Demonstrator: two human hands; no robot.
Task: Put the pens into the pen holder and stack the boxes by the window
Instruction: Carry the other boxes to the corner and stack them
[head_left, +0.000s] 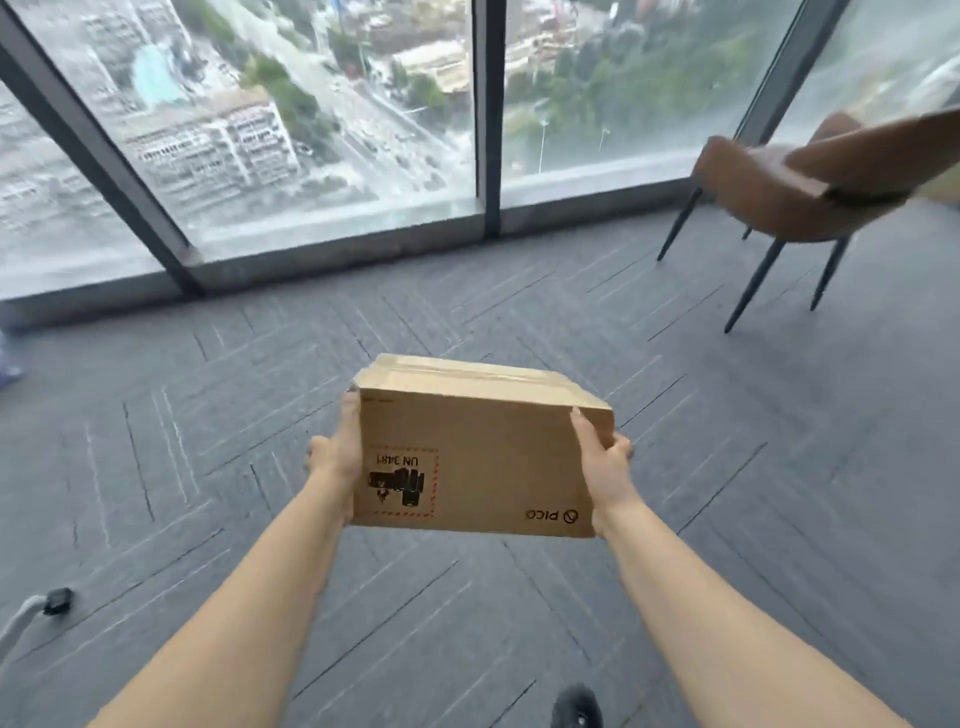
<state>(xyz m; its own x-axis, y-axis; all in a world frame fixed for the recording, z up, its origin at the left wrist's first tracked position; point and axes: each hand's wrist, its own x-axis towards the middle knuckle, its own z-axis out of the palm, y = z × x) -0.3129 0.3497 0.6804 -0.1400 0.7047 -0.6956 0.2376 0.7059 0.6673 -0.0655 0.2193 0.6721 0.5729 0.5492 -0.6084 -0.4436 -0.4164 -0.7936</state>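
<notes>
I hold a brown cardboard box (483, 447) in the air in front of me, above the grey carpet. Its near face carries an upside-down PICO logo and a battery warning label; tape runs along its top. My left hand (337, 449) grips the box's left side and my right hand (605, 467) grips its right side. The floor-to-ceiling window (322, 119) lies ahead across a stretch of floor. No pens, pen holder or other boxes are in view.
A brown chair (810, 192) on thin dark legs stands at the right by the window. A chair-base caster (57, 600) shows at the lower left. The toe of my dark shoe (576, 706) is at the bottom edge. The window sill (337, 244) runs along the carpet.
</notes>
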